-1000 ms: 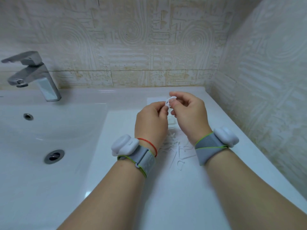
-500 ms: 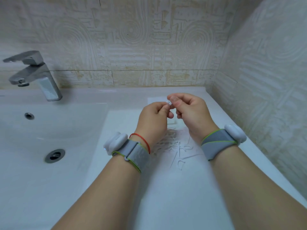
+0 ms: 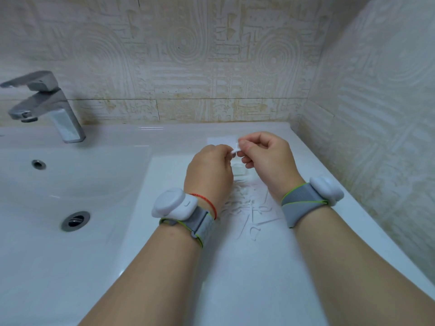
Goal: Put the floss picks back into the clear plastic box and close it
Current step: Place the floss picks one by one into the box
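Both hands are raised above the white counter, fingertips pinched together on a small white floss pick (image 3: 236, 148). My left hand (image 3: 209, 170) grips one end and my right hand (image 3: 266, 158) grips the other. Several white floss picks (image 3: 247, 208) lie scattered on the counter below and between my wrists. The clear plastic box (image 3: 240, 171) sits on the counter under my hands, mostly hidden by them; I cannot tell whether it is open. A flat white sheet (image 3: 221, 140) lies beyond my fingers.
A white sink basin (image 3: 58, 184) with a metal drain (image 3: 75, 220) fills the left side. A chrome faucet (image 3: 44, 104) stands at the back left. Tiled walls (image 3: 376, 114) close off the back and right of the counter.
The white floss pick shows again between my fingertips after being almost hidden half a second ago. Both hands stay pinched together, shifting only slightly.
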A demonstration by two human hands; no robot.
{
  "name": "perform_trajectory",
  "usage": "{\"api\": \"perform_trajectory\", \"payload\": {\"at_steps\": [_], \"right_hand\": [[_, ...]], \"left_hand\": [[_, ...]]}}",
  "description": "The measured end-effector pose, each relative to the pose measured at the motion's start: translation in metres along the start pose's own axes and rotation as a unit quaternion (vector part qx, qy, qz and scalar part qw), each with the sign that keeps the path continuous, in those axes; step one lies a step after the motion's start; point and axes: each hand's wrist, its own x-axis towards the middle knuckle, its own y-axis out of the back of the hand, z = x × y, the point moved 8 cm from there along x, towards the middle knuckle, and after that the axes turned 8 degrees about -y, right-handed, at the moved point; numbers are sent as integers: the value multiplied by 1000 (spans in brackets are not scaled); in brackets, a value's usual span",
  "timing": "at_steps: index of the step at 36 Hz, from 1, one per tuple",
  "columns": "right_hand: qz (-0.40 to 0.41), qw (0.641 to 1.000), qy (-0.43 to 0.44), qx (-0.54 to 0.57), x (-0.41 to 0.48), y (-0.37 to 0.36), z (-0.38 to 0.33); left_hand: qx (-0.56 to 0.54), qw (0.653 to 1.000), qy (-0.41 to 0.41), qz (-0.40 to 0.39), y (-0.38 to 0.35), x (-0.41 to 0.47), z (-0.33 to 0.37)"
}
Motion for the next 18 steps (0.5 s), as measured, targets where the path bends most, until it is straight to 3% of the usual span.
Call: {"api": "perform_trajectory", "payload": {"at_steps": [5,9,14,18], "right_hand": [[-19,1000,0,10,0,-3,0],[53,998,4,-14,7,12,4],[129,984,16,-124,17,29,10],[94,972,59,-209,14,9,9]], "left_hand": [[48,999,4,1,2,1,-5],[77,996,44,12,5,1,-18],[140,987,69,-47,-1,0,-30],[127,988,66,-58,-6,-1,-28]]}}
